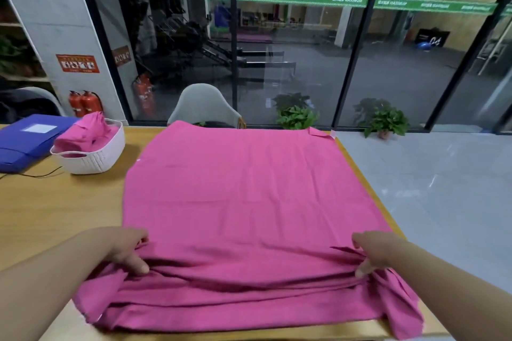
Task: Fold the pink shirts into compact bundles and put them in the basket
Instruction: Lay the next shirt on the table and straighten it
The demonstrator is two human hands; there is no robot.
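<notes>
Two bare forearms are reaching in from the near corners of the view, angled toward each other over the near edge of a light wooden table (55,202). The left hand (126,250) is lying knuckles-up at the left side of a large pink cloth shirt (235,188), its thumb and curled fingers pinching a raised fold of the fabric. The right hand (374,253) is mirroring it at the right side, fingers bent down and clamped with the thumb on another gathered ridge. Between the two hands the cloth is bunching into long creases, while the near hem is hanging loosely toward the table's front edge. Beyond the hands the shirt is lying flat across the table, reaching its far edge. Farther left, well apart from the spread shirt, a white perforated plastic basket (94,159) is holding folded pink shirt bundles (86,134). Just beside it a flat blue file box (25,144) is sitting. A pale grey moulded chair (203,104) is standing behind the table.
</notes>
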